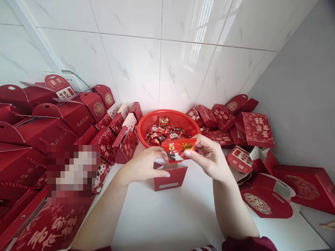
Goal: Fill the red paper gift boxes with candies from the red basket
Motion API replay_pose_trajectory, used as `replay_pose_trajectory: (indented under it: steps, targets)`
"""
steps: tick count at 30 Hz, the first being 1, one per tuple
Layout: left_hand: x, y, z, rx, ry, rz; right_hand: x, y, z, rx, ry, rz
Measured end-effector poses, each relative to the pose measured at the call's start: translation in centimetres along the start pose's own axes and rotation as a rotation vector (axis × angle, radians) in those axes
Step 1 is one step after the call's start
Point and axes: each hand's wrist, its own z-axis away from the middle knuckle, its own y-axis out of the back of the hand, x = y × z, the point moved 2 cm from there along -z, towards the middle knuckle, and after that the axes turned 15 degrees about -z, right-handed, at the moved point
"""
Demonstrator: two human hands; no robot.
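Observation:
My right hand [211, 157] pinches a shiny red packet [178, 150] printed with gold and a cartoon couple. The packet is tilted above the mouth of a small red paper box [170, 178], which stands upright and open on the white table [154, 219]. At the packet's left end are the fingers of my left hand [146, 165]. Its thumb is spread apart from them, by the box's upper left side; whether it presses on the box I cannot tell. Just behind my hands, a red plastic basket [142, 129] holds many wrapped candies [167, 130].
Red gift boxes with rope handles [56, 129] crowd the left side. Smaller upright boxes [125, 143] stand beside the basket. On the right, more red boxes [258, 129] lie piled at angles, one with a round gold print [267, 202]. A tiled wall [131, 66] rises behind.

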Motion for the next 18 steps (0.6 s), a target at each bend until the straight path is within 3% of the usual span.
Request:
replay_pose_trajectory:
  steps: [4, 11, 16, 18]
  targets:
    - [-0.6, -0.2, 0.2, -0.050, 0.018, 0.043, 0.4, -0.4, 0.4, -0.185, -0.084, 0.214]
    - [-0.7, 0.2, 0.3, -0.239, -0.088, 0.114, 0.9, -0.4, 0.6, -0.188, 0.007, 0.187]
    - [-1.2, 0.2, 0.4, -0.302, -0.061, -0.001, 0.3, -0.5, 0.7, -0.604, -0.014, 0.306]
    - [-1.2, 0.2, 0.4, -0.304, -0.055, -0.045, -0.2, -0.4, 0.5, -0.703, -0.088, 0.372]
